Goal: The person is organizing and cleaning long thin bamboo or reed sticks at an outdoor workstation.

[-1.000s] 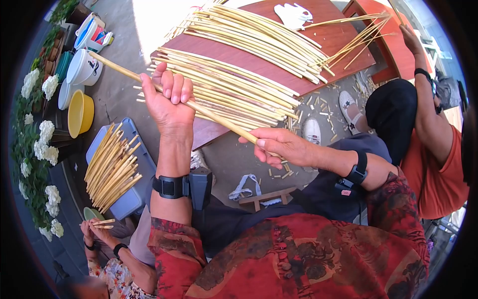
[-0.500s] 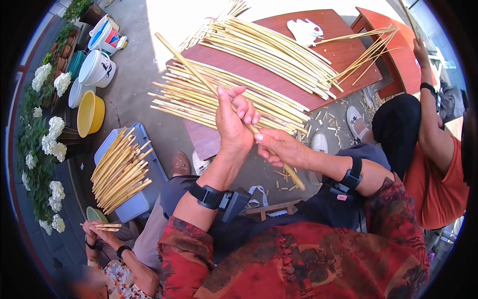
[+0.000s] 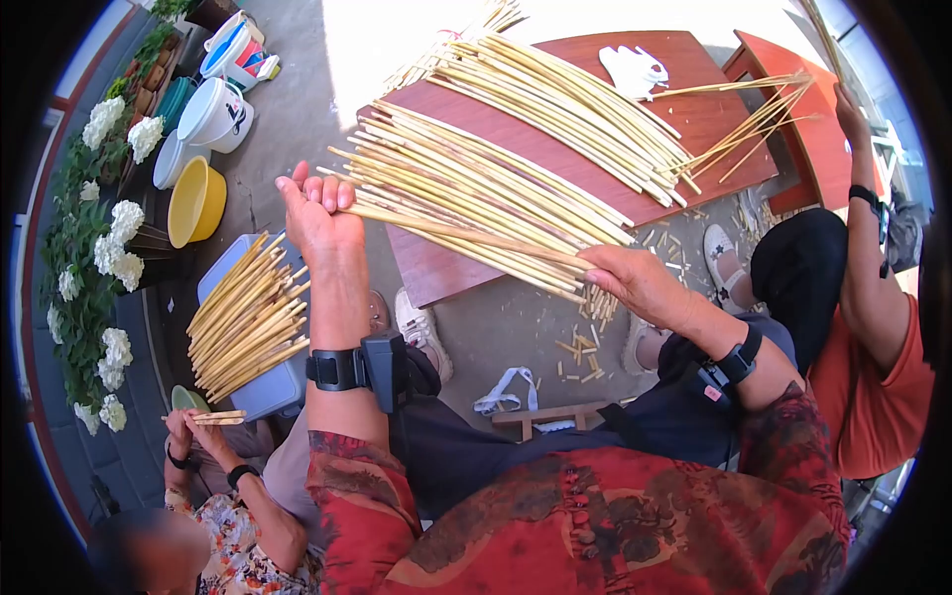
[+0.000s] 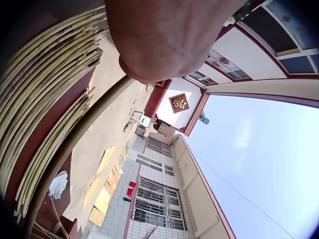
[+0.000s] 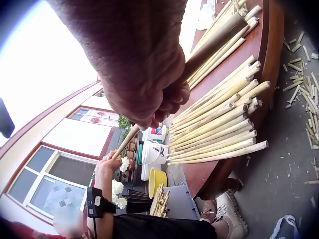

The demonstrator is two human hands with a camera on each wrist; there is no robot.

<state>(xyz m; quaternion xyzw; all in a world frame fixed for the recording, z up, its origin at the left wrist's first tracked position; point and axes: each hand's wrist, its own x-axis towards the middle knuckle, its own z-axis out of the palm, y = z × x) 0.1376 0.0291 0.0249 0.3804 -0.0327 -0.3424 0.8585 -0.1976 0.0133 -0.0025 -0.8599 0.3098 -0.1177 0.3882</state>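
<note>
My left hand (image 3: 319,210) grips one end of a long yellow stalk (image 3: 466,236). My right hand (image 3: 627,276) holds its other end, so the stalk lies almost level in the air over the near pile of stalks (image 3: 496,183) on the red-brown table (image 3: 431,278). In the right wrist view my right hand (image 5: 139,64) is curled round the stalk (image 5: 127,141), which runs down to the left hand (image 5: 107,167). In the left wrist view the stalk (image 4: 75,144) curves away below the left hand (image 4: 169,35).
A second pile of stalks (image 3: 565,94) and white gloves (image 3: 635,69) lie farther back. A blue crate (image 3: 268,392) with short stalks, a yellow basin (image 3: 193,203) and white buckets (image 3: 213,114) stand left. A person in orange (image 3: 873,337) sits right; another person (image 3: 213,466) sits lower left.
The stalk was held steeply with both hands close together; now it lies almost level. My left hand has moved left, my right hand right, each toward an end.
</note>
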